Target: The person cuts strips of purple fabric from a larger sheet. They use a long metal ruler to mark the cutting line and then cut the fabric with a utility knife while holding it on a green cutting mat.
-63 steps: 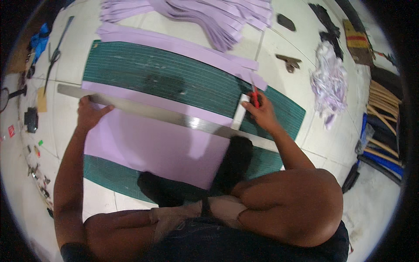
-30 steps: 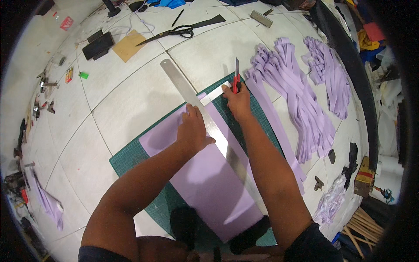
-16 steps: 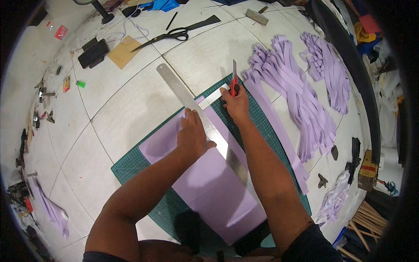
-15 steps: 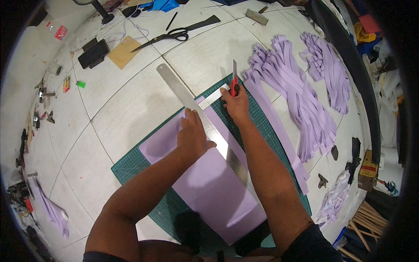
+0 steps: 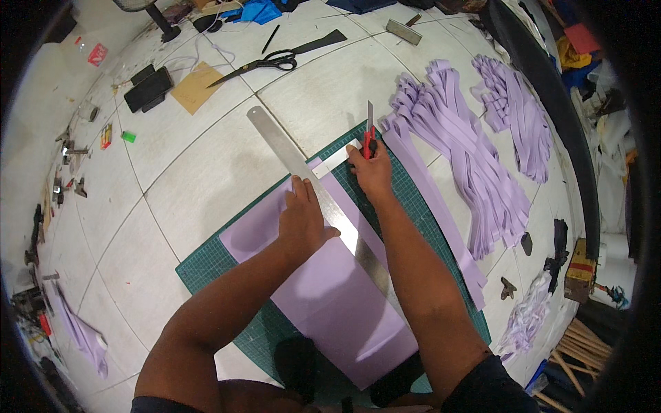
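Lilac fabric (image 5: 337, 296) lies on a green cutting mat (image 5: 206, 265), with a long metal ruler (image 5: 275, 138) placed slantwise across it. My left hand (image 5: 303, 215) presses down on the ruler and the fabric beside it, fingers stretched and thumb spread. In my right hand (image 5: 372, 175) is a red utility knife (image 5: 369, 141), its blade pointing away from me. The same hand's fingertips touch a short white strip (image 5: 335, 160), which looks like a small ruler. This strip sits across the fabric's narrow edge, against the long ruler's right side.
Long lilac strips (image 5: 461, 144) are heaped right of the mat, and one strip (image 5: 441, 206) lies along its right edge. Black scissors (image 5: 275, 62), a brown paper piece (image 5: 196, 86) and a phone (image 5: 149, 89) rest on the tiles beyond. A metal block (image 5: 404, 32) stands farther back.
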`<state>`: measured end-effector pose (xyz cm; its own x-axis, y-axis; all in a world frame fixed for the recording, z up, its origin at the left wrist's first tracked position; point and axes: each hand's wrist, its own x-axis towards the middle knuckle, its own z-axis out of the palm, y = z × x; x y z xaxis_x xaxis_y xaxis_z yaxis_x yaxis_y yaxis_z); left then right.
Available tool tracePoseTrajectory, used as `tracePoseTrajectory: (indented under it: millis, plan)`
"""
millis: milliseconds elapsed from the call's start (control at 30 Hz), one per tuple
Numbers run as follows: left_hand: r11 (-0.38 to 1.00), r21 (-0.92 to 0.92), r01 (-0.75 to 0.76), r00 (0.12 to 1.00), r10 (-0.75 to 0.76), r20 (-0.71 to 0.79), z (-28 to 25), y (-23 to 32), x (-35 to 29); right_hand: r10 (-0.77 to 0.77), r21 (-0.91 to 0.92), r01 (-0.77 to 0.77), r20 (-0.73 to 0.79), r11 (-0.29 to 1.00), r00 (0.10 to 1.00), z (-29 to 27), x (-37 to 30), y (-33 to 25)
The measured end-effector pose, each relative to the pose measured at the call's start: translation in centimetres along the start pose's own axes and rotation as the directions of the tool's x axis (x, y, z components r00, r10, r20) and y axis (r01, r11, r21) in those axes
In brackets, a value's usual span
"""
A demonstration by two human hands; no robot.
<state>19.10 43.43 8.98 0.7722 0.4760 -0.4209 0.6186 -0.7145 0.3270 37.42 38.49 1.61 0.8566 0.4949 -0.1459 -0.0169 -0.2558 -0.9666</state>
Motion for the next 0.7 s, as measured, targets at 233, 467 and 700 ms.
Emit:
tracePoseTrajectory:
  millis: [233,467,700]
  plan:
    - [0.999,0.039,-0.012,1.000,0.012,-0.012,0.4,-0.3,-0.1,0.033,0.003,-0.033,-0.007,0.999,0.999,0.2,-0.3,-0.4]
    - [0.994,0.102,-0.035,0.996,0.043,-0.078,-0.6,-2.1,0.5,0.115,0.211,-0.103,-0.048,0.972,0.992,-0.5,-0.8,-1.9]
    - [0.960,0.126,-0.251,0.909,0.278,-0.309,-0.2,-6.3,4.5,-0.172,-0.565,-0.041,-0.319,0.824,0.932,-7.2,-3.4,-1.6]
